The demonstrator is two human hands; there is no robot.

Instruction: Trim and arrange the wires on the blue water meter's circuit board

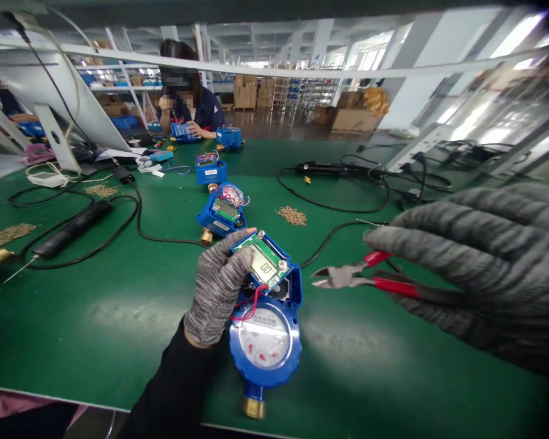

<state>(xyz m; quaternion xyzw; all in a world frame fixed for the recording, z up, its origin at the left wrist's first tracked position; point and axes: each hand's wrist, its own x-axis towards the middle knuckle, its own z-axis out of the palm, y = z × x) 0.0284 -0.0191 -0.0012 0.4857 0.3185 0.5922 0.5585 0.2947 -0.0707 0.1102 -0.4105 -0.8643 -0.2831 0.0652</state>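
A blue water meter (266, 341) with a round dial and a brass fitting lies on the green bench near its front edge. My gloved left hand (217, 286) grips its left side and holds up the green circuit board (265, 261) with a small display at the meter's top. Red wires run under the board. My gloved right hand (480, 268), close to the camera at the right, is closed on red-handled cutting pliers (357, 277). The plier jaws point left and stop a little short of the meter.
Several more blue meters (222, 213) stand in a row toward a seated person (190, 100) at the far side. Two piles of small brass parts (291, 214) lie on the green bench (119, 317). Black cables and an electric screwdriver (73, 228) lie left; more cables right.
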